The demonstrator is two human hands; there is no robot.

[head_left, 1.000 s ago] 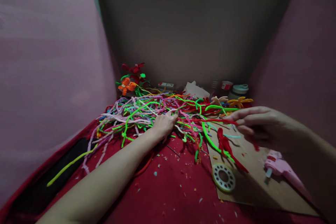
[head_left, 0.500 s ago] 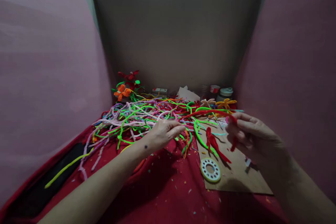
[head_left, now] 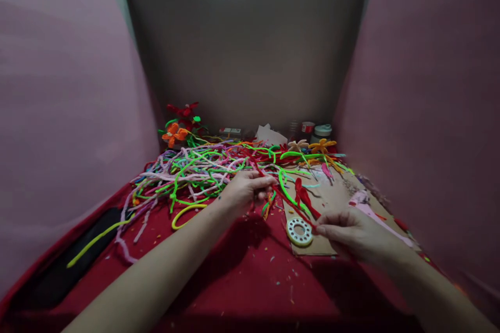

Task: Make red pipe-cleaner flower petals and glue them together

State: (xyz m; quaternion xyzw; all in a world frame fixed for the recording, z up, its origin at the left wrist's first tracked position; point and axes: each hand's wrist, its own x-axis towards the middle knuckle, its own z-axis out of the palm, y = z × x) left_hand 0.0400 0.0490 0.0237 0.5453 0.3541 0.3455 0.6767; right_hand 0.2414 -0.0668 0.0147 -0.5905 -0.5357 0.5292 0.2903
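The left hand is closing its thumb and fingers on a red stem, and the right hand is gripping the same stem in a pinch. Between the two hands the stem is running in a slope, lower at the right hand, and a part of it is reaching past the left hand toward the pile of coloured stems.

Under the right side, a cardboard is lying on the red cloth. A spool with round holes is resting at its near left edge, close to the right hand. A red bow-like piece is lying on the cardboard, beyond the spool. A pink glue gun is lying behind the right hand.

At the back left, an orange flower is standing below a red flower. A yellow flower is lying at the back right, and a lidded bottle is standing behind it. Small scraps are dotting the cloth.
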